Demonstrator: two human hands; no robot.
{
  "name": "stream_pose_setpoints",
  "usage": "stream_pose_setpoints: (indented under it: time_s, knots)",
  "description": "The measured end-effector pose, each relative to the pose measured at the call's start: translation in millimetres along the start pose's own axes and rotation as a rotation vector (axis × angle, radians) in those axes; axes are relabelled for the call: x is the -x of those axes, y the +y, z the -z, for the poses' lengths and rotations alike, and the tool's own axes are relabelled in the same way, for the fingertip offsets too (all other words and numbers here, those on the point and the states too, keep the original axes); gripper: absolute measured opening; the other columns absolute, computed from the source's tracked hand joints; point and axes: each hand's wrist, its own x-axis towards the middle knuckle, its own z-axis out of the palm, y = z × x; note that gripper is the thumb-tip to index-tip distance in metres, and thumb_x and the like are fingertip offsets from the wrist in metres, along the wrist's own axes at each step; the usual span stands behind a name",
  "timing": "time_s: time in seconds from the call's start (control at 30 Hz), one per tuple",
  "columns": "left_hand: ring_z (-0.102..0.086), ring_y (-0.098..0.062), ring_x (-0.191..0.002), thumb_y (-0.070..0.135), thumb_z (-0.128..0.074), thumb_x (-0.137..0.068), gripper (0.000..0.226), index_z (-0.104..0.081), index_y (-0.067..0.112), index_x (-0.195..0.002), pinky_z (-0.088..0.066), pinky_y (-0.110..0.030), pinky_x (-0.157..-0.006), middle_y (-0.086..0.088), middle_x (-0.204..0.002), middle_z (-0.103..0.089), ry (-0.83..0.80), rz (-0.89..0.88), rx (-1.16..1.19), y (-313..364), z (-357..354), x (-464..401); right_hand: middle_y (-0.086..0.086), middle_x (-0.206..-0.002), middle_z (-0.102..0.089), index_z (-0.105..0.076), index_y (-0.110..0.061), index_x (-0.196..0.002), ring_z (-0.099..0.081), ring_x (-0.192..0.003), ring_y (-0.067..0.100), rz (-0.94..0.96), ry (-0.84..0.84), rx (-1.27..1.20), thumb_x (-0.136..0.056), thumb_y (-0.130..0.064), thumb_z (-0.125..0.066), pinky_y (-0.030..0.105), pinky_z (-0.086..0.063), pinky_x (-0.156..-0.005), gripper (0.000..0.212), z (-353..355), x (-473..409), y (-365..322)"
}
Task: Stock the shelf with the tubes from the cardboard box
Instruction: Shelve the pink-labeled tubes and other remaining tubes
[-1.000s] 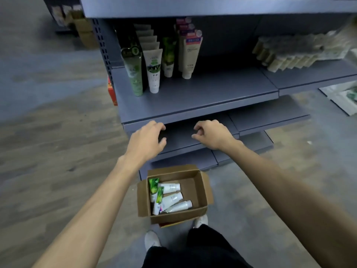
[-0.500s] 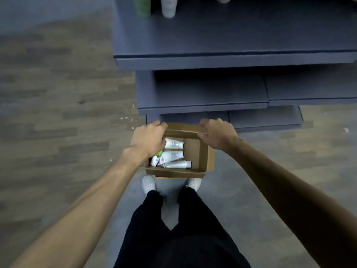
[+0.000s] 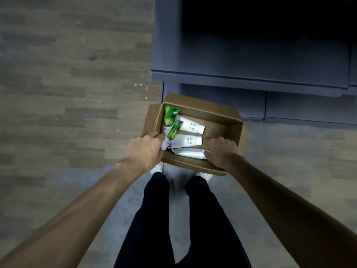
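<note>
Left hand (image 3: 144,151) grasps green tube (image 3: 172,134); right hand (image 3: 220,151) fingers curl on white tube (image 3: 190,152). Loose tubes beside the fingers could slip back into cardboard box (image 3: 222,118).

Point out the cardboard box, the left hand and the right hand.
cardboard box (image 3: 218,115): head view, far inner wall.
left hand (image 3: 144,151): head view, back of hand.
right hand (image 3: 222,151): head view, back of hand.

Grey-brown wood-plank patterned floor (image 3: 58,78) fills the left side, with small pale specks near the shelving base. A smoother grey floor strip (image 3: 289,151) runs beside the blue-grey metal shelving unit (image 3: 251,78) at upper right; its recess above falls into deep shadow. Dim light
</note>
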Motion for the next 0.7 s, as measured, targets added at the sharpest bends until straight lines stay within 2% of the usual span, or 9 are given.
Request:
stream_pose_setpoints:
  time_s: [0.3,0.47,0.57,0.7]
  knots:
    - [-0.064,-0.035,-0.098,0.027,-0.053,-0.092,0.029,-0.055,0.018,-0.120,-0.048,-0.037,-0.073,-0.006,-0.113,-0.060,-0.019,-0.025,0.087,3,-53,-65,0.007,-0.125,-0.062,-0.054,-0.027,-0.132,-0.062,-0.109,0.030,-0.003,-0.095,-0.036,-0.089,-0.045,-0.060,0.038,-0.049,-0.088,0.047,-65,-44,10]
    - [-0.060,-0.037,-0.106,0.025,-0.057,-0.092,0.037,-0.050,0.014,-0.127,-0.048,-0.040,-0.079,-0.010,-0.121,-0.057,-0.068,0.069,0.148,1,-87,-103,0.007,-0.127,-0.059,-0.049,-0.024,-0.132,-0.060,-0.112,0.029,0.045,-0.049,0.039,-0.090,-0.048,-0.061,0.037,-0.047,-0.087,0.050,-93,-79,8]
    - [-0.059,-0.039,-0.109,0.024,-0.062,-0.090,0.039,-0.049,0.011,-0.125,-0.046,-0.039,-0.080,-0.013,-0.125,-0.055,-0.124,0.136,0.156,4,-105,-123,0.005,-0.135,-0.053,-0.043,-0.023,-0.134,-0.055,-0.119,0.028,0.088,-0.057,0.083,-0.091,-0.052,-0.057,0.038,-0.044,-0.091,0.055,-113,-94,7]
    - [-0.061,-0.039,-0.110,0.022,-0.065,-0.090,0.049,-0.043,0.003,-0.130,-0.050,-0.040,-0.085,-0.019,-0.126,-0.057,-0.133,0.203,0.103,12,-119,-143,0.004,-0.135,-0.052,-0.043,-0.022,-0.134,-0.055,-0.119,0.026,0.106,-0.040,0.102,-0.091,-0.053,-0.054,0.037,-0.044,-0.091,0.054,-129,-107,11]
